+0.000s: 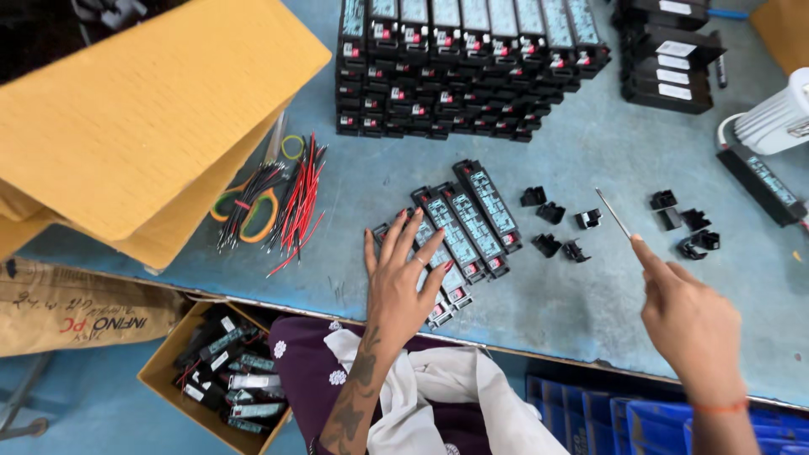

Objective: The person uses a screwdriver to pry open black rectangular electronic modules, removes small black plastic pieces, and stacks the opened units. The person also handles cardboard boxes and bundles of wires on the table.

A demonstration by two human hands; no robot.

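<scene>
My left hand (398, 282) lies flat, fingers spread, on a row of long black modules with teal labels (462, 221) laid side by side on the blue-grey table (556, 295). My right hand (687, 316) pinches a thin metal rod (613, 213) that points up and left toward small black plastic caps (560, 229) scattered just right of the modules. More such caps (687, 227) lie further right.
A big stack of the same modules (459, 63) stands at the back. Red and black wires (295, 202) and scissors (246, 206) lie at left beside cardboard boxes (143, 118). A box of modules (223, 371) sits below the table edge. A white fan-like object (779, 118) is at right.
</scene>
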